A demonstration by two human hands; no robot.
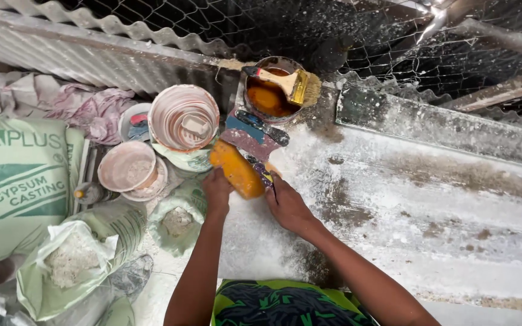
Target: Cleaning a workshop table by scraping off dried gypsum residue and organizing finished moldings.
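I am looking down at both hands meeting on an orange block (237,172) lying near the left edge of the white-dusted surface (430,205). My left hand (217,192) is resting on the block's near end with its fingers curled over it. My right hand (286,204) is sitting just beside the block's right side, fingers bent toward a dark scraper (262,171) lying along it; I cannot tell whether they are actually gripping it. Just beyond the block, a paint-smeared board (250,140) is lying beneath a tin of orange liquid (271,90), and a yellow-bristled brush (291,83) is resting across the tin's rim. Off the left edge, stacked plastic buckets (182,118) and open sacks of white powder (70,259) are crowding together.
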